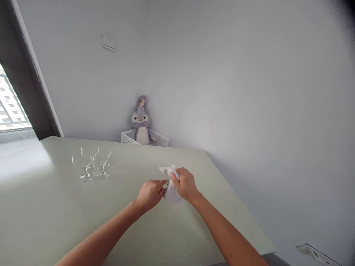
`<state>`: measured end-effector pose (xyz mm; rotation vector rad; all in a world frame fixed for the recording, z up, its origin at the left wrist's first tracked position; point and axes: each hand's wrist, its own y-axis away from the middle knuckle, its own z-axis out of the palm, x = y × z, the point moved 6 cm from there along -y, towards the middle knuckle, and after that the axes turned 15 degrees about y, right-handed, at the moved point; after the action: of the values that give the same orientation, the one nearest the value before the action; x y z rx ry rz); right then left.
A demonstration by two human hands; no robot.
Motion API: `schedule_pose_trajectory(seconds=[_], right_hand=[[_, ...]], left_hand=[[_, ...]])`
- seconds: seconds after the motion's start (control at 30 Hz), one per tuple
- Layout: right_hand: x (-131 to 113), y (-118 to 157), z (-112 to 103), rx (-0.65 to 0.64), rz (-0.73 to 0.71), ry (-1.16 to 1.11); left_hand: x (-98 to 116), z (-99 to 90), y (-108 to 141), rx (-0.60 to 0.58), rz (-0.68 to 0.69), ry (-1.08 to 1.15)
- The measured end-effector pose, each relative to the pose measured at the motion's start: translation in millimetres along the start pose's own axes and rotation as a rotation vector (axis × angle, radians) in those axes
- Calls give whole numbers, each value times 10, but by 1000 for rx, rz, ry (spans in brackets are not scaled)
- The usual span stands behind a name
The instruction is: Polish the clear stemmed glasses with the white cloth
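Note:
My left hand point(151, 194) is closed, its thumb and fingertips pinching a small clear glass point(167, 183). Only a shiny bit of that glass shows; the rest is hidden behind my fingers and a white cloth point(173, 194). Closed around the cloth is my right hand point(186, 184), pressing it up against the glass. One corner of the cloth sticks up above the right thumb, and the lower part hangs beneath, slightly blurred. Both hands meet above the pale green tabletop point(133, 229), to the right of its middle.
Several clear stemmed glasses point(103, 173) stand upright in a group at the left. Behind the table's far edge, a grey plush toy point(141, 123) sits in a white perforated basket point(162, 139). A wall point(249, 111) runs along the right side.

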<state>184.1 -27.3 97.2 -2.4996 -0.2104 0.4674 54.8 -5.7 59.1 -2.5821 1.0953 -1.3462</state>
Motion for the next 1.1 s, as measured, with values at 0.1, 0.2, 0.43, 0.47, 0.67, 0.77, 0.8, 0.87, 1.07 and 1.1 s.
schedule_pose_trajectory(seconds=[0.1, 0.2, 0.43, 0.47, 0.67, 0.77, 0.8, 0.87, 1.07, 1.1], right_hand=[[349, -2, 135, 85, 457, -413], [467, 129, 369, 272, 787, -845], [-66, 308, 692, 174, 791, -1359], [-148, 305, 687, 119, 729, -1361], [-103, 262, 666, 5, 639, -1332], [83, 287, 642, -6, 684, -1307], [106, 304, 641, -58, 681, -1307], [63, 345, 659, -244, 632, -1331], [-119, 427, 716, -494, 448, -1186], [-88, 416, 703, -449, 419, -1071]], left_hand=[[-40, -11, -25, 49, -75, 40], [-138, 50, -25, 104, -170, 155], [-66, 48, -93, 286, -147, 214], [-11, 29, -108, 325, -111, 201], [138, -48, -102, 332, -23, 190], [28, -159, -94, 241, -145, 488], [-7, -205, -92, 238, -192, 621], [-25, -227, -97, 174, -265, 886], [-10, -2, -67, 99, -414, 1293], [-51, 8, -61, 155, -428, 1294]])
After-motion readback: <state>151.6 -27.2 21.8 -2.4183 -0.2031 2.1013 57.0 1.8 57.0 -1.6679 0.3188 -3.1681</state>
